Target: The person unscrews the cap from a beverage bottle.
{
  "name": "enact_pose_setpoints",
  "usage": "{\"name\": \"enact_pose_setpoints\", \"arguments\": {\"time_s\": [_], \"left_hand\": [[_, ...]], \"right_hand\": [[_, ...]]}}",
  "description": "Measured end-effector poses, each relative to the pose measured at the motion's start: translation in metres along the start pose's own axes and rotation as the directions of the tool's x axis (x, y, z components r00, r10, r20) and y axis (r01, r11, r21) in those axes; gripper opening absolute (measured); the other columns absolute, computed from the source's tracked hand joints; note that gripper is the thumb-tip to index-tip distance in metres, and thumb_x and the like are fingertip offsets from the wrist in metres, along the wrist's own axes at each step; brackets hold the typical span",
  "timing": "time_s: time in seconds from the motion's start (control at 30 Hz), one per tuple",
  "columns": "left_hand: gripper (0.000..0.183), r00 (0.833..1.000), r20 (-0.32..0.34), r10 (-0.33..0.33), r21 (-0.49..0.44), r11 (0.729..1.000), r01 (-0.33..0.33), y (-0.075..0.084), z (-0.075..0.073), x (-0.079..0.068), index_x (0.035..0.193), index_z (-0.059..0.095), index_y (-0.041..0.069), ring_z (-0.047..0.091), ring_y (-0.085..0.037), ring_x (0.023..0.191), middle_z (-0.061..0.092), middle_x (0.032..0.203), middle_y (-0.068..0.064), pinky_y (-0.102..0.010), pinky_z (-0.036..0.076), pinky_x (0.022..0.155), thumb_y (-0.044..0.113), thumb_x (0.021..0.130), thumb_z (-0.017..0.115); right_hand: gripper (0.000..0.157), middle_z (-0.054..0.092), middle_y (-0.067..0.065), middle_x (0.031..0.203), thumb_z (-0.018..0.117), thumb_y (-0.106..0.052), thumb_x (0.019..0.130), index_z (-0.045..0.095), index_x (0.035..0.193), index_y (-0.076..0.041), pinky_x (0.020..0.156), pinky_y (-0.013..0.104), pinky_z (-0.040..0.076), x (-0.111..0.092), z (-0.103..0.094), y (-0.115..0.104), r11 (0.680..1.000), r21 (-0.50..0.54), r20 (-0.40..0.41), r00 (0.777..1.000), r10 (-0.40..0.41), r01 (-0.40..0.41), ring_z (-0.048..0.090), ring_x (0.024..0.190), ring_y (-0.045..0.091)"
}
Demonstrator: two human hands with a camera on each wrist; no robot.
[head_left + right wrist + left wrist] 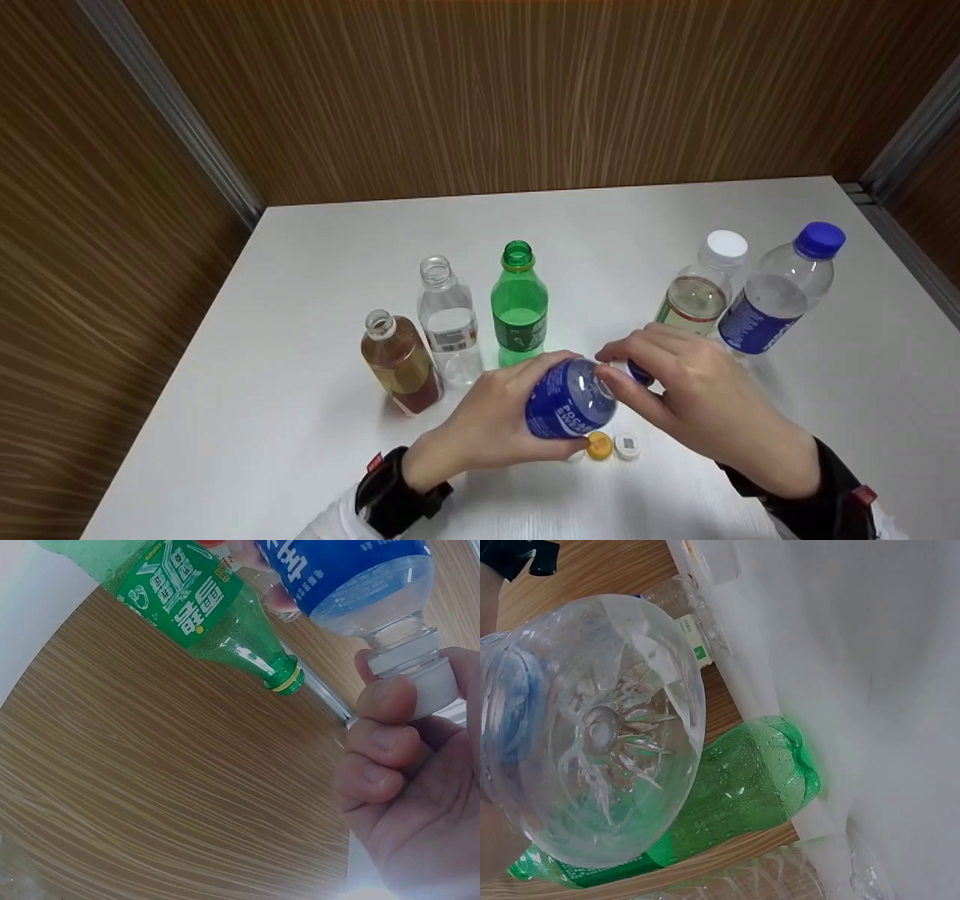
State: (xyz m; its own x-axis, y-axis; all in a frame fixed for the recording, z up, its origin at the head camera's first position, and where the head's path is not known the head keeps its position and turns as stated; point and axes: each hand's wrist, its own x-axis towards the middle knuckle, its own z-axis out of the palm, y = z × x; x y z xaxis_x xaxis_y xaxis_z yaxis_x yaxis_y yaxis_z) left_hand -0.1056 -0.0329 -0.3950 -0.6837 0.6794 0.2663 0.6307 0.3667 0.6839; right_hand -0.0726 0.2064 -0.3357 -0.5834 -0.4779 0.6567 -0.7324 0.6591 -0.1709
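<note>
My left hand [502, 420] grips a clear plastic bottle [562, 401] with a blue label around its middle, tilted with its neck toward the right. The bottle's round base [604, 727] fills much of the left wrist view. On the bottle's neck is a white cap [433, 690], which my right hand [686, 382] pinches between thumb and fingers. Below the bottle, on the table, lie a yellow cap [599, 445] and a white cap [627, 446]. Part of another pale cap [575, 456] shows beside my left thumb.
Behind my left hand stand three uncapped bottles: a brown one [405, 367], a clear one [450, 330] and a green one [519, 307]. Toward the right are a white-capped bottle [696, 292] and a blue-capped bottle [772, 296]. Wood-grain panels [480, 97] border the white table [300, 285].
</note>
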Motion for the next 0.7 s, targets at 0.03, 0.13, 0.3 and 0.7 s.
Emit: {"name": "enact_pose_setpoints", "arguments": {"time_s": [0.03,0.13,0.3,0.7], "left_hand": [[0.084,1.0,0.002,0.003,0.002,1.0,-0.003,0.0,0.0,0.0,0.15,0.052,0.014,0.072,-0.017,0.119,0.071,0.137,-0.005,-0.024,0.058,0.102,0.04,0.08,0.089],[0.084,1.0,0.009,0.01,-0.008,1.0,-0.01,-0.001,0.0,0.0,0.15,0.052,0.013,0.071,-0.017,0.119,0.071,0.138,-0.006,-0.024,0.058,0.102,0.04,0.08,0.089],[0.082,0.999,0.024,0.032,-0.046,0.998,-0.031,-0.001,-0.001,0.0,0.149,0.053,0.012,0.071,-0.014,0.12,0.071,0.137,-0.006,-0.023,0.058,0.103,0.038,0.08,0.09],[0.082,0.996,-0.061,0.066,0.143,0.988,-0.056,0.004,0.006,-0.002,0.147,0.053,0.013,0.074,-0.016,0.112,0.073,0.13,-0.004,-0.025,0.061,0.095,0.042,0.08,0.089]], "right_hand": [[0.031,0.077,-0.002,0.083,0.06,-0.037,0.107,0.075,0.097,-0.012,0.061,0.015,0.054,0.0,0.0,0.0,1.0,-0.001,-0.001,1.0,-0.009,0.009,0.064,0.07,0.005],[0.038,0.076,-0.002,0.083,0.053,-0.04,0.11,0.075,0.097,-0.011,0.062,0.016,0.055,0.0,0.0,0.002,0.999,-0.007,-0.014,0.998,-0.053,0.053,0.064,0.07,0.005],[0.043,0.074,-0.004,0.081,0.047,-0.041,0.111,0.075,0.097,-0.011,0.062,0.018,0.056,0.0,0.001,0.004,0.991,-0.024,-0.049,0.99,-0.135,0.134,0.06,0.069,0.006],[0.024,0.057,-0.013,0.063,0.06,-0.026,0.105,0.078,0.111,-0.011,0.053,0.019,0.038,-0.006,-0.006,-0.015,0.936,0.032,0.013,0.936,0.351,-0.352,0.044,0.06,-0.006]]}}
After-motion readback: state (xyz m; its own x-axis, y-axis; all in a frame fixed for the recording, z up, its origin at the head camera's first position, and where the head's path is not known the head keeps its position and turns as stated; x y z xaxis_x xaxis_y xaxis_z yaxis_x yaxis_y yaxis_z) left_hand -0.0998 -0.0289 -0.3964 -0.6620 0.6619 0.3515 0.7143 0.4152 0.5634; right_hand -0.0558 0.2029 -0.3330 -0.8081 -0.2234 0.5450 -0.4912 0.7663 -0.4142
